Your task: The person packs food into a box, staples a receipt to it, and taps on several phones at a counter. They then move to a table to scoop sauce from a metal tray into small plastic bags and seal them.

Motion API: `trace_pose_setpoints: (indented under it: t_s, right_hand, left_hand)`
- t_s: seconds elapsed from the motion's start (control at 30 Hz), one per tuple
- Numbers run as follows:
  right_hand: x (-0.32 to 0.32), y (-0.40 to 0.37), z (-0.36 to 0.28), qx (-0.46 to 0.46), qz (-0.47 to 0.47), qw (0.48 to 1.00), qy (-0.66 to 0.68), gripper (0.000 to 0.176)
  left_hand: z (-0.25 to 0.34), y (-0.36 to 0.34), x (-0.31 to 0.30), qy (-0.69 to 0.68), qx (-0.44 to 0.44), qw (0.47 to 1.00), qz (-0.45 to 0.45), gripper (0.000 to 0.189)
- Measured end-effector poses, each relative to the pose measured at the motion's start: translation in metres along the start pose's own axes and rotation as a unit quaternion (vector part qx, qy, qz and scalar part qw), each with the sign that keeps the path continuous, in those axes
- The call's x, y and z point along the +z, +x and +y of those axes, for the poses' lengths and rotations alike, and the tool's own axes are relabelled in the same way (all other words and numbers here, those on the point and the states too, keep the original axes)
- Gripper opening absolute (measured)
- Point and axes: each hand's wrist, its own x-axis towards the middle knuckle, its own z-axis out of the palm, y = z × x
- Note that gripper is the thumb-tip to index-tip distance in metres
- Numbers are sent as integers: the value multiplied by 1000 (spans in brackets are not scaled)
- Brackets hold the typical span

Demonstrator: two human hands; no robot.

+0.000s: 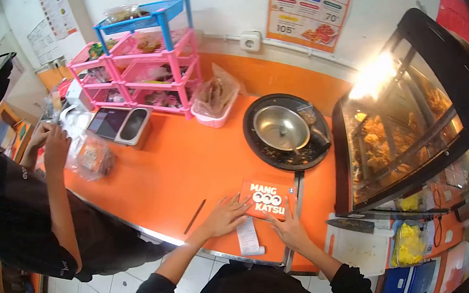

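1. The person's left hand [226, 216] is resting palm down with its fingers spread, the fingertips touching the left edge of the red box [268, 198].
2. The person's right hand [289, 231] is reaching to the near right side of the box, its fingers apart and lying at the edge; neither hand is closing around it, and how hard they are pressing one cannot tell.
3. The box is lying flat on the orange counter [150, 185] between the two hands, showing the white words "MANG" and "KATSU" on top.
4. A paper slip [248, 238] is lying between the hands, just on the near side of the box, its lower end curling near the counter's edge.
5. A thin dark stick [194, 217] is lying to the left of the left hand, apart from it.
6. Beyond the box, a metal bowl [281, 129] is sitting in a round black tray [262, 156].
7. To the right, a lit display case [342, 158] is holding fried food [373, 140].
8. At the left, another person [12, 207] is standing with both hands raised near a clear plastic bag [92, 159].
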Motion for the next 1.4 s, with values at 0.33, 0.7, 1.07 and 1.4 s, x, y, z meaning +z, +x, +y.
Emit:
trace_pose_setpoints:
  t_s: [0.33, 0.7, 1.07, 1.4]
  right_hand:
    - [9, 68, -36, 24, 18, 998, -47, 47]
    - [43, 51, -71, -180, 35, 967, 178, 26]
    - [89, 42, -38, 250, -111, 797, 538, 69]
    - [70, 2, -31, 215, -215, 785, 540, 60]
  left_hand:
    - [-20, -111, 10, -64, -409, 874, 253, 49]
    - [82, -98, 24, -561, -305, 729, 246, 28]
    - [85, -80, 54, -626, -325, 698, 127, 29]
    - [103, -88, 65, -389, -400, 820, 129, 30]
